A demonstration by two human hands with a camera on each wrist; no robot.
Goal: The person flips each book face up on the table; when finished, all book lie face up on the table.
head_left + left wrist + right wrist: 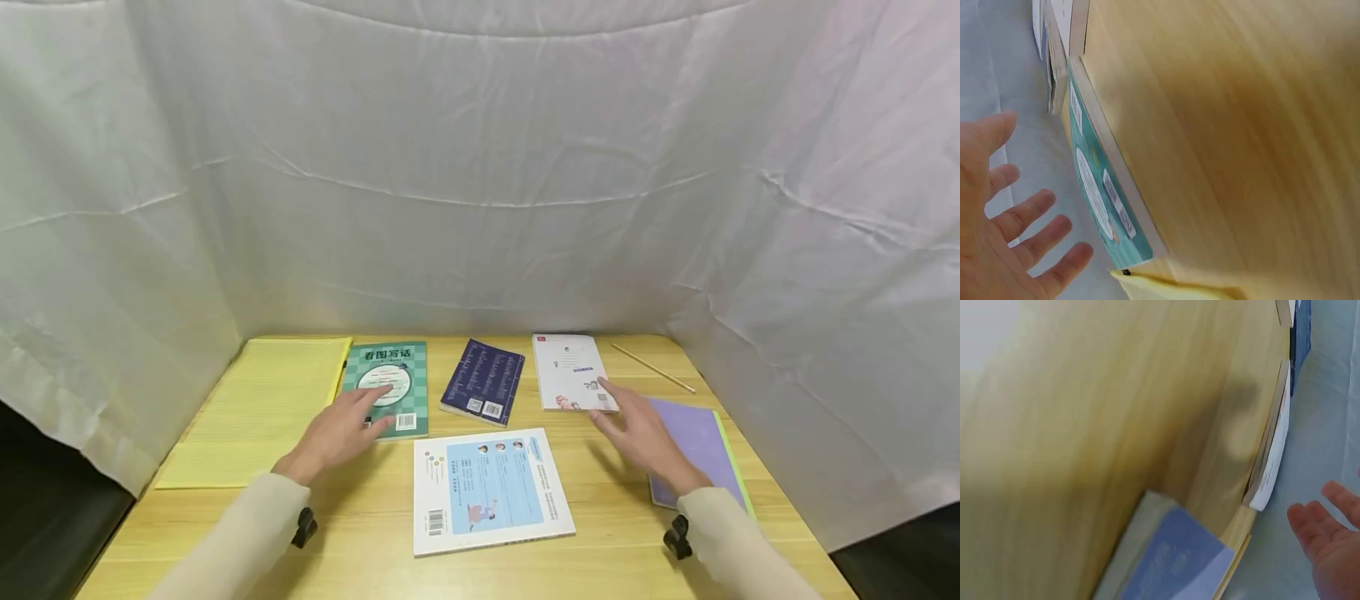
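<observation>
My left hand [351, 422] lies with straight, spread fingers over the lower part of a green checked book [390, 379]; I cannot tell whether they touch it. The left wrist view shows that hand [1013, 228] open beside the green book [1102, 200]. My right hand [632, 427] is open too, its fingertips at the near right corner of a white book [566, 367]. It holds nothing. In the right wrist view only the fingers [1329, 537] show, next to the white book [1270, 462].
On the wooden table [360, 517] also lie a yellow pad [258, 408] at the left, a dark blue book [483, 379], a white-and-blue book [487, 487] at the front, a purple notebook [697, 437] and a thin wooden stick [652, 367]. White cloth surrounds the table.
</observation>
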